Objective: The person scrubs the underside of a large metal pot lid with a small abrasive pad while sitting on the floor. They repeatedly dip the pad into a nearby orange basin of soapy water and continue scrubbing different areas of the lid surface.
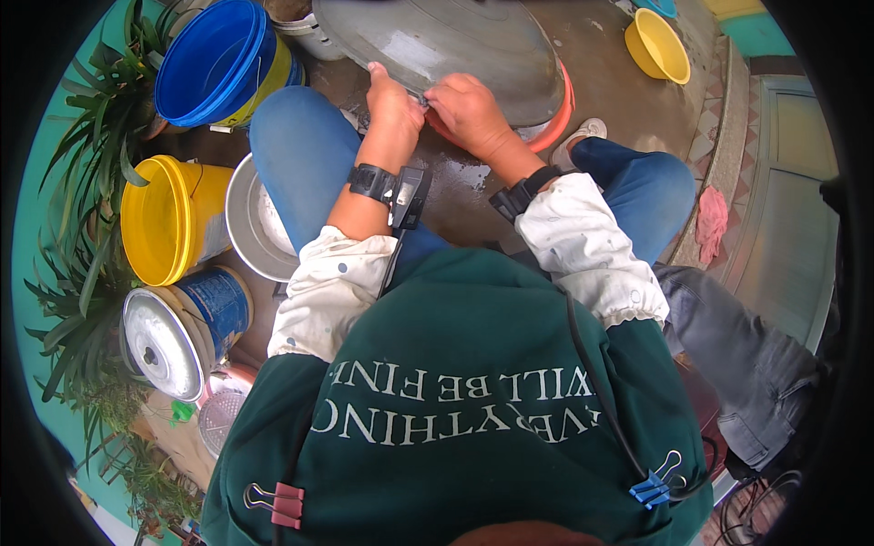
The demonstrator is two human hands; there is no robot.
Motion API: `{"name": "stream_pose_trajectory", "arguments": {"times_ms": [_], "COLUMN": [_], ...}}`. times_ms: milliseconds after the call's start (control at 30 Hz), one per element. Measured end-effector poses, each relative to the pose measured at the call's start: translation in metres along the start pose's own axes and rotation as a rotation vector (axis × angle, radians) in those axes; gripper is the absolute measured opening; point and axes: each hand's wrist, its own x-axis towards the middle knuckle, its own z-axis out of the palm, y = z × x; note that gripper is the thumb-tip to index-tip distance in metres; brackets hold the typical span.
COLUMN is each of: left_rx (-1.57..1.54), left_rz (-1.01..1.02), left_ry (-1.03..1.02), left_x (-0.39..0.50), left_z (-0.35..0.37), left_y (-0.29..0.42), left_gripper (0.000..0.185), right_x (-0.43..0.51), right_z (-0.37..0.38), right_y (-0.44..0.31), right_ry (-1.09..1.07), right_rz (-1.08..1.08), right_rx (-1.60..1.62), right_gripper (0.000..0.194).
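A large round grey metal lid or pan [478,51] lies tilted over an orange-red basin [556,130], whose rim shows on the right and below. At its near edge, my left hand [396,106] is closed with the thumb up, its fingers by a small dark grey piece [423,100] that may be a scouring pad or part of the rim. My right hand [468,109] pinches at that same small piece from the other side. The fingertips of both hands nearly meet, and what lies between them is partly hidden.
Left stand a blue bucket [208,65], a yellow bucket [157,218], a metal basin [239,225] and a bucket under a metal lid [160,348]. A yellow basin [657,46] is at the upper right, a pink cloth [712,224] on the ledge. Another person's grey-clad leg [737,355] is at right.
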Motion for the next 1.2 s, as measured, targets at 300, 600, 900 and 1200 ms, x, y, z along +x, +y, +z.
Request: {"name": "stream_pose_trajectory", "arguments": {"times_ms": [300,600,900,1200], "left_rx": [0.056,-0.163,0.059,0.079], "left_rz": [-0.079,-0.125,-0.122,-0.066], "left_ry": [-0.055,0.041,-0.002,0.075], "left_x": [0.014,0.032,0.02,0.042], "left_z": [-0.008,-0.013,-0.01,-0.015], "left_y": [-0.006,-0.02,-0.018,-0.024], "left_gripper": [0.055,0.047,0.049,0.042], "right_x": [-0.022,0.002,-0.014,0.011], "right_z": [-0.025,-0.01,-0.052,-0.018], "right_y": [-0.019,-0.017,-0.012,-0.005], "right_ry": [-0.066,-0.15,-0.203,-0.345], "right_rz": [0.038,0.039,0.004,-0.053], "right_rx": [-0.091,-0.086,-0.114,-0.104], "right_gripper": [0.01,0.009,0.012,0.011]}}
